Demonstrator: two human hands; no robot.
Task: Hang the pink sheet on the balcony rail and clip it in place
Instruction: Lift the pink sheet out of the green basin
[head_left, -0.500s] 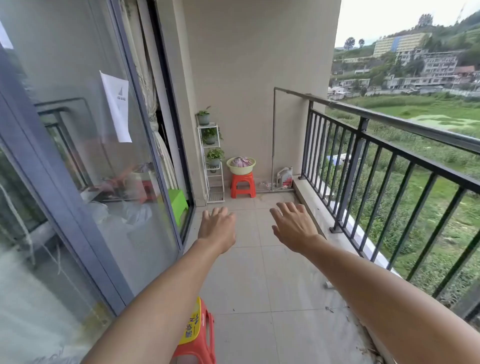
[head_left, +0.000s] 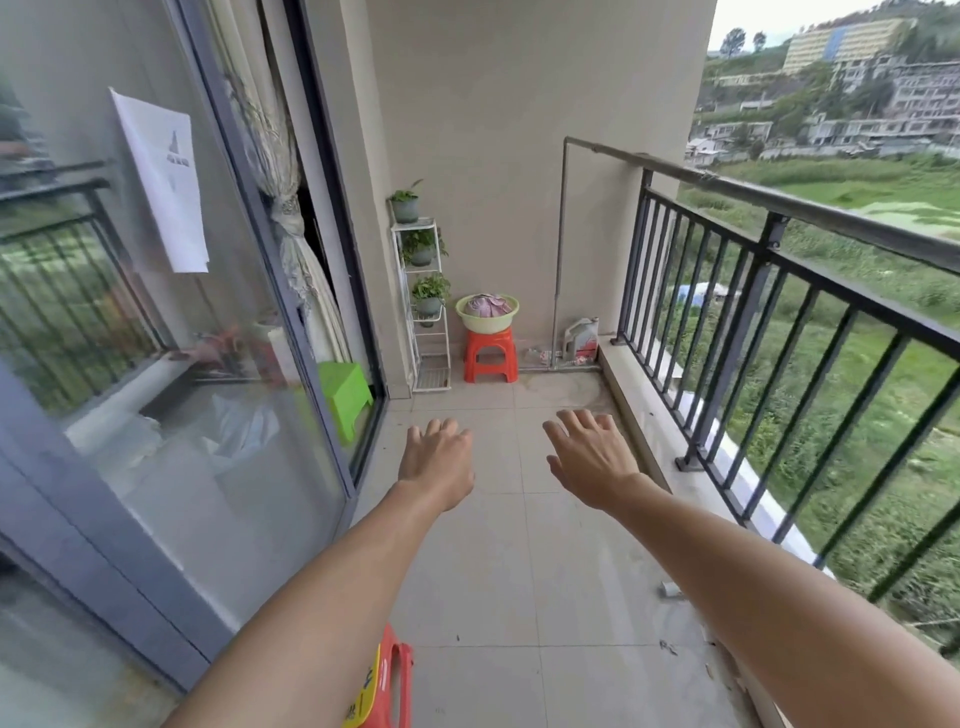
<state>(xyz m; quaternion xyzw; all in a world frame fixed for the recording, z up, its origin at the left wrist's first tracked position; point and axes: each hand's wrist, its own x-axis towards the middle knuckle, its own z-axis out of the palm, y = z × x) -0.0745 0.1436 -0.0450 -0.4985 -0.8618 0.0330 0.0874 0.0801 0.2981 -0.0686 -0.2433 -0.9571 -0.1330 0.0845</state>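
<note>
The pink sheet (head_left: 487, 305) lies bunched up in a pale green basin (head_left: 487, 320) that rests on a red stool (head_left: 490, 355) at the far end of the balcony. Along the right side runs the dark balcony rail (head_left: 810, 210) with vertical bars. My left hand (head_left: 438, 461) and my right hand (head_left: 590, 455) are stretched out in front of me, palms down, fingers apart, holding nothing. Both hands are well short of the basin. No clips are visible.
Sliding glass doors (head_left: 156, 322) line the left side. A white plant rack (head_left: 426, 306) with three pots stands beside the basin. A white jug (head_left: 581, 339) sits in the far right corner. Another red stool (head_left: 387, 686) is just below my left arm.
The far end of the balcony, with the basin, looks slightly nearer than before. Both hands stay outstretched and empty.
</note>
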